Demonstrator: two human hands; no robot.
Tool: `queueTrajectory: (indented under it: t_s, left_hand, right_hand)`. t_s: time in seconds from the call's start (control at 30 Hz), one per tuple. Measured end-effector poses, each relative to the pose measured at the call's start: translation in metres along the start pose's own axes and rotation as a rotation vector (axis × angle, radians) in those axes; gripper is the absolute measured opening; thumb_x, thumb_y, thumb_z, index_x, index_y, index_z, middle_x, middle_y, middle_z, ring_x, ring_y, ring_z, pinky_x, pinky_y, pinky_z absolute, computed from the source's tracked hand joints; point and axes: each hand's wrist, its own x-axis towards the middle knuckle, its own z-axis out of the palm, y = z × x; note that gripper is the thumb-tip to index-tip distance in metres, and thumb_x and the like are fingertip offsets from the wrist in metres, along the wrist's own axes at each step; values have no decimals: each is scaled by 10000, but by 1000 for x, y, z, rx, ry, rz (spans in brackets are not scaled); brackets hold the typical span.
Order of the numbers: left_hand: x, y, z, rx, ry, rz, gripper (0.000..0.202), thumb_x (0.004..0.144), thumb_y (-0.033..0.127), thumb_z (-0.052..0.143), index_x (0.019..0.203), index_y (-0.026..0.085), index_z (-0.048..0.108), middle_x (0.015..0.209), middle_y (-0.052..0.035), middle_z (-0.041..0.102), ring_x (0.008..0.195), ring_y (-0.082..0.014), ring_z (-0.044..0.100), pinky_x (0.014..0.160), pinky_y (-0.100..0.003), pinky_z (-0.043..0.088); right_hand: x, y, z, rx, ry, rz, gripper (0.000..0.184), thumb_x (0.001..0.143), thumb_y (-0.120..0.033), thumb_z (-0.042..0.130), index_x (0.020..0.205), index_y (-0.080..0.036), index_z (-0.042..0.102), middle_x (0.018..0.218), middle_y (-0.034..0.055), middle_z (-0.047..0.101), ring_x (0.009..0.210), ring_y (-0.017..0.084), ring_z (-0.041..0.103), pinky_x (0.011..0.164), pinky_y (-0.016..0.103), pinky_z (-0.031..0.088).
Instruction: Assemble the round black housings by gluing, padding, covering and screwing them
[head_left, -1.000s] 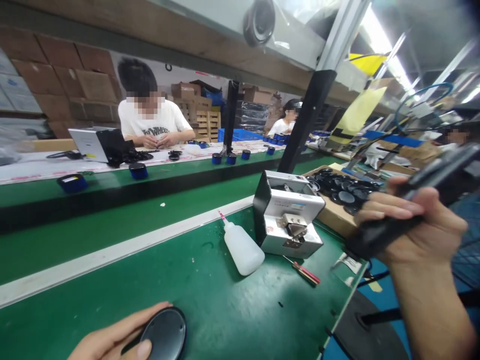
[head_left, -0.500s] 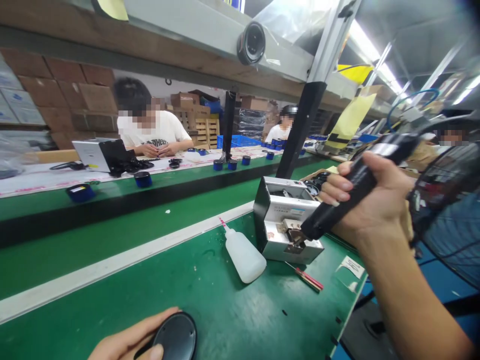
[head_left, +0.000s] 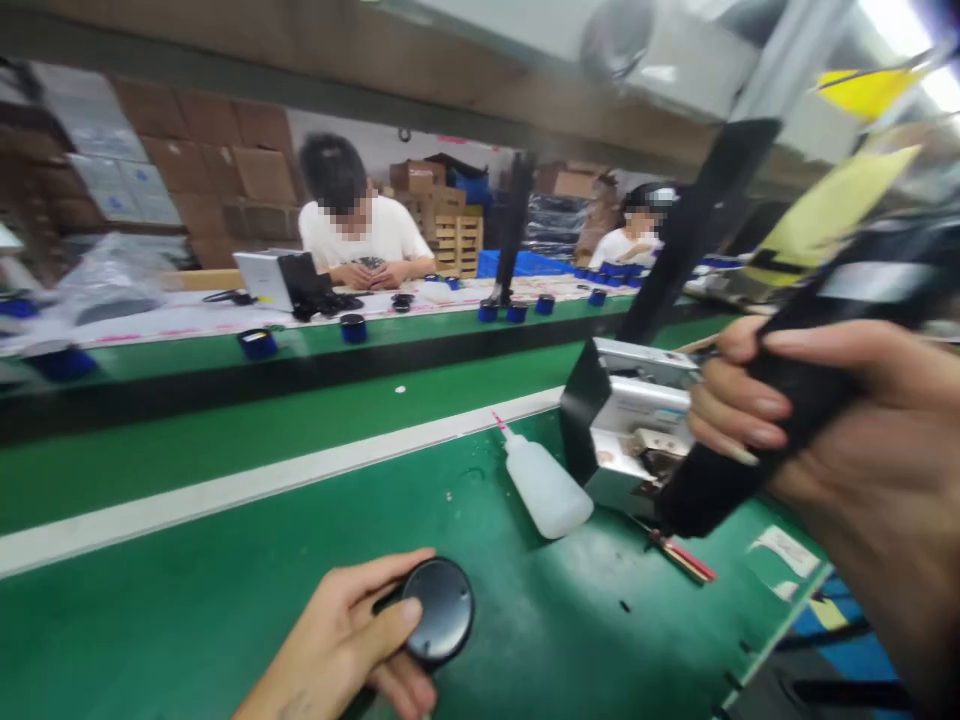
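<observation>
My left hand (head_left: 345,635) grips a round black disc-shaped part (head_left: 444,608) over the green bench, thumb on its face and fingers around its edge. A thick black electric screwdriver (head_left: 724,475) is wrapped in the fingers of my right hand (head_left: 862,420), its lower end tilted down to the left. That end is in front of a silver and black screw feeder (head_left: 619,425), and the tip is blurred. Left of the feeder lies a white squeeze bottle (head_left: 546,490) with a red nozzle tip. A small red-handled screwdriver (head_left: 688,562) rests below the black tool.
A green conveyor belt (head_left: 300,430) runs behind the white strip (head_left: 262,473). Several blue-black round parts, one a blue ring (head_left: 352,328), stand beyond it. Two people sit across the line, one in a white shirt (head_left: 401,235). A dark post (head_left: 697,225) rises behind the feeder.
The view has swung left. My left hand has come further into view with the black part. My right hand has drawn the electric screwdriver back from the feeder's front toward me.
</observation>
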Motion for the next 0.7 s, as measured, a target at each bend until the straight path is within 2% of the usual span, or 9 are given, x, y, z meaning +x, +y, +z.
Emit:
queueTrajectory:
  t_s: [0.07,0.17,0.27,0.5,0.6,0.7]
  left_hand:
    - [3,-6,5,-66,-27,34,880,669,520,806,1311,13,483,703,-146,744,536,-259,721,471,-280,571]
    - [7,-17,11,-129,-33,52,909,664,537,799,1324,13,458,728,-159,744,516,-248,717,451,-263,559]
    - [6,-20,15,-138,-48,45,934,638,550,807,1312,4,459,752,-162,745,504,-232,712,443,-250,553]
    - [4,-14,16,-163,-76,38,972,605,578,812,1300,1,451,715,-134,741,487,-206,705,434,-223,542]
    - [4,-17,15,-169,-76,26,974,605,576,818,1308,12,448,773,-156,749,493,-206,707,442,-231,550]
    - [5,-19,14,-168,-76,15,913,649,542,811,1318,30,459,811,-162,752,521,-214,716,458,-240,556]
  right_hand:
    - [-14,8,28,93,-119,-14,111,795,-303,523,761,-208,569,446,-55,398,330,86,379,339,223,346]
    - [-28,17,74,183,-313,93,104,777,-296,609,792,-217,544,494,-43,460,395,117,436,399,264,394]
    - [-29,22,101,156,-408,136,181,772,-302,654,758,-212,497,506,-32,476,430,130,449,435,277,392]
    - [-27,24,102,161,-458,161,212,787,-326,677,780,-217,495,521,-32,468,444,130,450,444,280,392]
    - [-29,25,106,155,-444,161,257,770,-344,708,769,-223,481,515,-40,459,442,129,449,449,279,391]
    - [-29,25,107,97,-459,220,310,744,-387,743,736,-220,482,515,-35,472,454,128,455,464,284,392]
